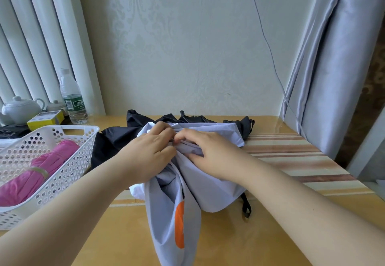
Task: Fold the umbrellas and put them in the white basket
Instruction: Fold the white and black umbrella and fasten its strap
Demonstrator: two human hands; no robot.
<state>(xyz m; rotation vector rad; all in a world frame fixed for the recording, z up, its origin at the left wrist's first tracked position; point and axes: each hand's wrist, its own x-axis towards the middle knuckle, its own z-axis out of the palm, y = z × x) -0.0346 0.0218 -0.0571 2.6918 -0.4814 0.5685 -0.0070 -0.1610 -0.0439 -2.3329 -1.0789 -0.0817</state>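
Note:
A pale lavender umbrella point(210, 184) with an orange mark lies loosely gathered in the middle of the table, its canopy hanging over the near edge. My left hand point(152, 151) grips the bunched fabric from the left. My right hand point(208, 153) pinches the folds from the right, fingertips nearly touching the left ones. A black umbrella point(116, 138) lies unfolded behind and beneath it. The white basket point(68, 161) stands at the left with a folded pink umbrella point(39, 172) strapped shut inside.
Behind the basket stand a water bottle point(71, 97), a white teapot point(19, 109) and a yellow box point(45, 119). A striped cloth point(291, 157) covers the table's right side. Curtains hang at both sides, and a cable point(268, 43) runs down the wall.

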